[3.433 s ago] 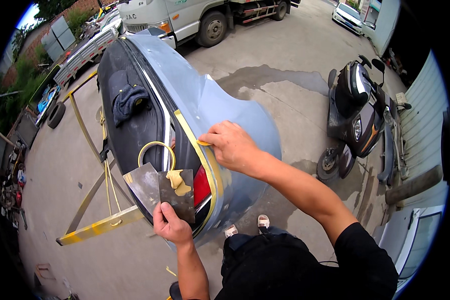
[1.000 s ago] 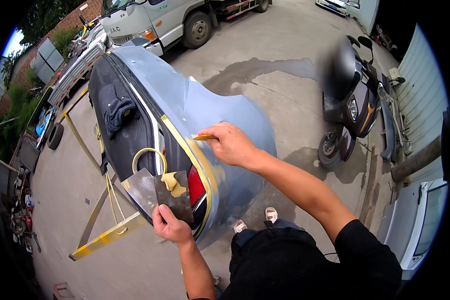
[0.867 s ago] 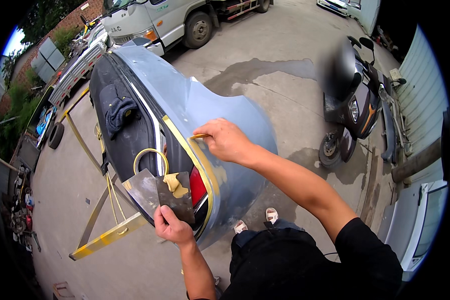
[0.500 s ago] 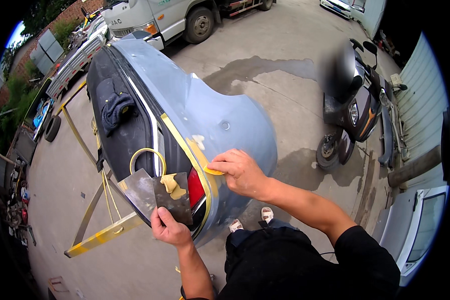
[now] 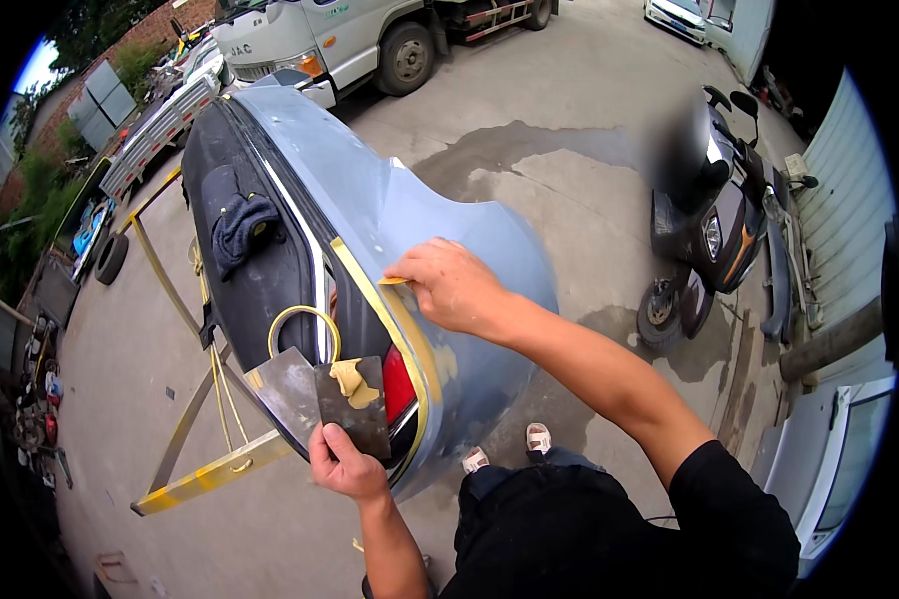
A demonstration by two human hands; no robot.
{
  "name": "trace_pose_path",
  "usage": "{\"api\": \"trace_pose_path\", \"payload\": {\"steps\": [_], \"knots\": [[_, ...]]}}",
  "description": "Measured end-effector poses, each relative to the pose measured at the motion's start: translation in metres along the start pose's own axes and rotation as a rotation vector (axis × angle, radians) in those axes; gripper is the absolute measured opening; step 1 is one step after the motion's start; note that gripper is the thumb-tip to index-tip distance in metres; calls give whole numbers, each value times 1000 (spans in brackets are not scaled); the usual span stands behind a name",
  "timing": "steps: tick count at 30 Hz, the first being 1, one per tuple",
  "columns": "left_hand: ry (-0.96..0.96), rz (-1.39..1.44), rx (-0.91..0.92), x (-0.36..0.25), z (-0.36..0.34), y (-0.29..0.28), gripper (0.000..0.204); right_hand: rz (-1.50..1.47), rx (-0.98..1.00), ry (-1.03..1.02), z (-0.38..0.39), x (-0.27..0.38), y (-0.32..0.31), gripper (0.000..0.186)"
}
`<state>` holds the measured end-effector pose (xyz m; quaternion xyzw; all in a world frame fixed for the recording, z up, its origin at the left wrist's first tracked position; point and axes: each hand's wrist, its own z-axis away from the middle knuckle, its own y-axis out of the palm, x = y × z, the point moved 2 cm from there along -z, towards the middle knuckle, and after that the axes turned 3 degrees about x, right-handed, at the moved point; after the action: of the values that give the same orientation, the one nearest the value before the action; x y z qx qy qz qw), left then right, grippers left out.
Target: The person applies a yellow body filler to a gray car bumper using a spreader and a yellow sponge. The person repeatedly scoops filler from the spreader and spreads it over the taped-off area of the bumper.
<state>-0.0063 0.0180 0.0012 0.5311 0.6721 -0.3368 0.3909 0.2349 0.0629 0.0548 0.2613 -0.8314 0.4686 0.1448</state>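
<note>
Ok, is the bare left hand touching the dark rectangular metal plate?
Touching. The head view shows the left hand holding the dark rectangular metal plate, thumb laid over its lower left corner.

A white-cabbed truck (image 5: pixel 348 48) stands at the far side, a white car (image 5: pixel 677 18) farther right. A dark motor scooter (image 5: pixel 721 240) occupies the right, near a corrugated wall (image 5: pixel 854 205). At left is a loose tyre (image 5: pixel 111 259).
</note>
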Motion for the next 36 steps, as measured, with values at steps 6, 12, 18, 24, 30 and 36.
{"api": "trace_pose_path", "payload": {"steps": [6,12,18,24,30,36], "knots": [[-5,5,11,-3,1,1,23,69,27,-39,20,13,5,27],[23,-6,-13,-3,0,2,22,27,25,-49,27,15,-10,32],[-32,53,15,1,2,-2,23,118,19,-74,-6,5,1,30],[-12,-1,10,-2,1,1,23,103,148,-62,37,22,-8,32],[-11,10,7,-5,0,1,23,133,39,-72,-11,7,-11,32],[-39,28,9,-4,1,-1,23,107,84,-73,3,15,7,30]]}}
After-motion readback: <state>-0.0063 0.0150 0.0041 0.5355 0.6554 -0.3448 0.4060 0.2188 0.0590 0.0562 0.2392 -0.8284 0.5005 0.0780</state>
